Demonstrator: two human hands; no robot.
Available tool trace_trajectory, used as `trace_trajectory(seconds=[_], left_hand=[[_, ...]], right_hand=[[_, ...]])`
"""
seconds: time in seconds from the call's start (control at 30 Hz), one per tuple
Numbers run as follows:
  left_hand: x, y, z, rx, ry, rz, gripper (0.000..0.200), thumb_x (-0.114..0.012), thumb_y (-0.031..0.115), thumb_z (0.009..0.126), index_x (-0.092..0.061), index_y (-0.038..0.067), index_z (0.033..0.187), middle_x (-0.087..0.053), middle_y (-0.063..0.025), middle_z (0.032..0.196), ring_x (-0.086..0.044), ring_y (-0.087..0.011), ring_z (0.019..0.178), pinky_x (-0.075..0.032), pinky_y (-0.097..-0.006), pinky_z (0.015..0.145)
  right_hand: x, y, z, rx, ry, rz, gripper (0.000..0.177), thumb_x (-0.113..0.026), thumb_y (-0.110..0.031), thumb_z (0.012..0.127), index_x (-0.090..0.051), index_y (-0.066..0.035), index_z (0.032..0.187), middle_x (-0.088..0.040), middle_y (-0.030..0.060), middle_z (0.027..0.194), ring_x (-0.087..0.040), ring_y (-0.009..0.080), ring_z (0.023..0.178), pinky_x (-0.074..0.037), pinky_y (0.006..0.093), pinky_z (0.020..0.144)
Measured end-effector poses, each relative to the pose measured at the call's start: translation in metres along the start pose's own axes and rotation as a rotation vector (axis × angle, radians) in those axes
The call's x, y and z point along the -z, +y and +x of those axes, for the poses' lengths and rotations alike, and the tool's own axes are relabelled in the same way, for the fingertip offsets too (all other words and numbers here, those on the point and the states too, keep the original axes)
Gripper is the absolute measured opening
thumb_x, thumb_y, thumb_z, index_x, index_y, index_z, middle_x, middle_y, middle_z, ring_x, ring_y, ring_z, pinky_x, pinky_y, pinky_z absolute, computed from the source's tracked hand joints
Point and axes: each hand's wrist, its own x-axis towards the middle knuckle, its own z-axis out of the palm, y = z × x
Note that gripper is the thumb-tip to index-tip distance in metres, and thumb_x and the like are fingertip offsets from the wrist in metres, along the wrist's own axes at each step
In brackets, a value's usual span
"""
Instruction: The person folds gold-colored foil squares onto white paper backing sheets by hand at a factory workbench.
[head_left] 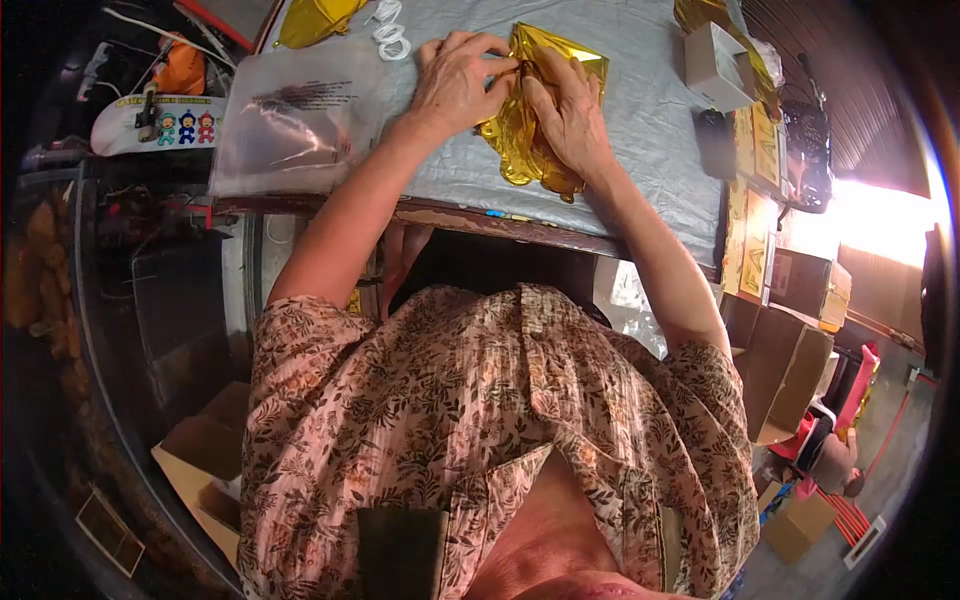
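Observation:
A shiny gold foil balloon, flat and folded with a scalloped lower edge, lies on the cloth-covered table. My left hand is at its left side, fingers curled and the fingertips pinching the foil near the middle. Over its upper right part bends my right hand, thumb and fingers pressed on the foil and gripping a fold. The exact pinch point is partly hidden by the fingers. A clear printed plastic bag lies left of my left forearm, and a loop of white ribbon sits above it.
More gold foil lies at the table's far left. An open white box stands at the right, near a black fan. Cardboard boxes are stacked right of the table. A person is in the right background.

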Motion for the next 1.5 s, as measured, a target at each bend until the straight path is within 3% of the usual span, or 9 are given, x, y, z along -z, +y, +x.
trace_trajectory(seconds=[0.17,0.27,0.47,0.77,0.97,1.1,1.17,1.27,1.5], left_hand=[[0.001,0.000,0.000,-0.008,-0.031,0.005,0.025,-0.076,0.020,0.085,-0.080,0.016,0.109,-0.067,0.0048,0.126,-0.054,-0.0220,0.126,-0.031,-0.0451,0.105],[-0.001,-0.002,-0.001,-0.025,-0.014,-0.008,0.027,-0.076,0.020,0.085,-0.079,0.016,0.112,-0.067,0.0046,0.126,-0.055,-0.0224,0.126,-0.031,-0.0461,0.105],[0.005,0.001,0.000,0.042,-0.021,-0.097,0.031,-0.073,0.017,0.088,-0.064,0.016,0.118,-0.069,-0.0007,0.121,-0.055,-0.0235,0.127,-0.029,-0.0482,0.106],[-0.005,-0.010,0.003,0.088,0.054,-0.187,0.032,-0.065,0.011,0.093,-0.056,0.012,0.123,-0.074,0.0040,0.111,-0.067,-0.0242,0.110,-0.040,-0.0467,0.100],[-0.004,-0.026,0.021,0.070,-0.007,-0.298,0.029,-0.066,0.014,0.097,-0.062,0.014,0.125,-0.075,0.0011,0.111,-0.069,-0.0280,0.108,-0.053,-0.0429,0.092],[-0.001,-0.031,0.049,-0.101,0.035,-0.285,0.025,-0.066,0.016,0.098,-0.068,0.014,0.123,-0.075,-0.0019,0.111,-0.068,-0.0275,0.107,-0.054,-0.0395,0.092],[-0.008,-0.030,0.059,-0.147,-0.102,-0.407,0.022,-0.066,0.017,0.098,-0.071,0.013,0.119,-0.075,-0.0038,0.112,-0.068,-0.0271,0.106,-0.054,-0.0391,0.094],[-0.020,-0.036,0.068,-0.212,-0.156,-0.400,0.022,-0.067,0.019,0.097,-0.072,0.012,0.118,-0.075,-0.0056,0.112,-0.068,-0.0270,0.107,-0.054,-0.0386,0.094],[-0.019,-0.038,0.067,-0.083,-0.240,-0.458,0.028,-0.068,0.020,0.097,-0.071,0.012,0.124,-0.073,-0.0075,0.121,-0.066,-0.0274,0.117,-0.053,-0.0384,0.099]], right_hand=[[-0.009,0.011,-0.003,0.068,-0.024,-0.245,0.062,-0.060,-0.052,0.100,-0.057,-0.011,0.146,-0.052,0.0210,0.151,-0.039,0.0451,0.144,-0.026,0.0531,0.119],[-0.011,0.012,-0.004,0.062,-0.036,-0.260,0.064,-0.060,-0.057,0.099,-0.059,-0.013,0.145,-0.049,0.0211,0.154,-0.036,0.0481,0.145,-0.024,0.0539,0.120],[-0.012,0.012,-0.003,0.069,-0.068,-0.331,0.064,-0.058,-0.060,0.098,-0.060,-0.016,0.144,-0.048,0.0203,0.155,-0.035,0.0521,0.145,-0.024,0.0558,0.120],[-0.014,0.015,-0.005,0.093,-0.065,-0.374,0.062,-0.060,-0.059,0.098,-0.063,-0.015,0.142,-0.048,0.0193,0.156,-0.037,0.0521,0.143,-0.024,0.0561,0.119],[-0.015,0.014,-0.007,0.128,-0.044,-0.420,0.064,-0.063,-0.059,0.096,-0.062,-0.016,0.142,-0.047,0.0197,0.156,-0.037,0.0527,0.142,-0.026,0.0563,0.118],[-0.014,0.010,-0.007,0.126,-0.045,-0.429,0.066,-0.064,-0.060,0.094,-0.061,-0.016,0.144,-0.047,0.0203,0.156,-0.037,0.0534,0.142,-0.026,0.0570,0.118],[-0.013,0.007,-0.008,0.127,-0.061,-0.462,0.069,-0.065,-0.061,0.093,-0.059,-0.017,0.146,-0.047,0.0208,0.156,-0.037,0.0539,0.142,-0.026,0.0578,0.118],[-0.014,0.010,-0.008,0.159,-0.066,-0.488,0.072,-0.064,-0.062,0.093,-0.057,-0.016,0.148,-0.046,0.0207,0.157,-0.037,0.0543,0.141,-0.026,0.0587,0.117],[-0.016,0.000,-0.012,0.146,-0.097,-0.552,0.080,-0.060,-0.068,0.093,-0.051,-0.015,0.152,-0.040,0.0220,0.160,-0.035,0.0562,0.142,-0.027,0.0638,0.116]])
